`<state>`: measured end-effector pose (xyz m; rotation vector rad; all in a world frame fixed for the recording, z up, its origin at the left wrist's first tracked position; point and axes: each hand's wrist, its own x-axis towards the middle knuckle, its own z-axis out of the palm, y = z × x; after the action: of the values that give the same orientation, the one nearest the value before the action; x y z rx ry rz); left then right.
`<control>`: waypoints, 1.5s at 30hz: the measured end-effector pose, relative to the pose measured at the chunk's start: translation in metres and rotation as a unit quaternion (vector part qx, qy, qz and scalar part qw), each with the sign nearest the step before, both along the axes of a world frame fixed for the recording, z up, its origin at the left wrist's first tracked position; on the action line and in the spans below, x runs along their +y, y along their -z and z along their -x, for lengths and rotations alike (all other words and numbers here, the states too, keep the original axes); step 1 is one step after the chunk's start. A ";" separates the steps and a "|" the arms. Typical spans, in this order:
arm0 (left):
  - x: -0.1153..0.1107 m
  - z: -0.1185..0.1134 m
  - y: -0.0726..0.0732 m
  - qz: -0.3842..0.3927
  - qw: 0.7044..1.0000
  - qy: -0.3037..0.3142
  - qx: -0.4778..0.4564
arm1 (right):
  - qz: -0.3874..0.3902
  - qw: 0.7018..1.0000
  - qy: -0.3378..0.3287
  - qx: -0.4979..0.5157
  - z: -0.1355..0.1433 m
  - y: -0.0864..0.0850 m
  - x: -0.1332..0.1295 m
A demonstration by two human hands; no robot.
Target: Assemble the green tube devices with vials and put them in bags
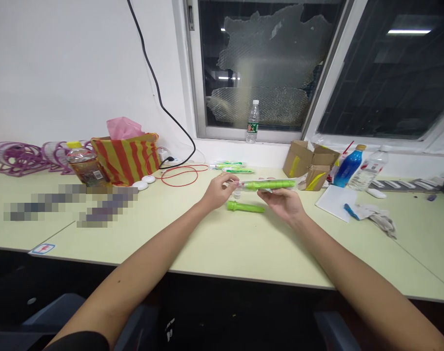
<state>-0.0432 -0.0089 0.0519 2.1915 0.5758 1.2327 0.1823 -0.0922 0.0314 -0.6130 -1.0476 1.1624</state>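
Note:
A long clear tube with bright green inside (271, 185) is held level above the table; I cannot make out its exact kind. My right hand (283, 202) grips it from below, near its right half. At the tube's clear left end, the fingers of my left hand (221, 189) are pinched together. A small clear cap-like piece (237, 192) shows just under that end. Below the tube, a green tapered stick with a wider head (246, 207) lies on the table. Several similar green and clear tubes (229, 167) lie farther back by the wall.
Leftward stand a striped bag (129, 158) and a yellow-capped bottle (88, 165), near a red cable (180, 176). Rightward are an open cardboard box (310, 163), a blue bottle (348, 165), a white sheet (333, 202) and a glove (377, 217). A water bottle (252, 124) stands on the windowsill.

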 end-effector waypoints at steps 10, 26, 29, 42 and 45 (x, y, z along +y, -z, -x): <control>-0.001 -0.002 -0.001 0.029 0.996 0.047 -0.066 | 0.000 1.000 -0.017 0.025 0.001 -0.001 -0.002; -0.008 0.001 -0.003 -0.010 0.997 0.052 -0.062 | -0.027 0.998 -0.064 -0.001 0.008 -0.015 -0.014; -0.010 0.002 -0.004 -0.044 0.997 0.044 -0.044 | -0.018 0.999 -0.044 0.019 0.006 -0.014 -0.012; -0.004 0.001 -0.004 -0.229 0.973 -0.003 0.012 | 0.028 0.994 0.084 0.057 0.003 -0.011 -0.004; -0.008 -0.002 -0.005 -0.209 0.978 -0.001 0.006 | 0.047 0.989 0.123 0.073 0.000 -0.009 0.000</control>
<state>-0.0414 -0.0168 0.0565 2.5405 0.3434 1.4454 0.1823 -0.0920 0.0400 -0.6994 -0.7716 1.0279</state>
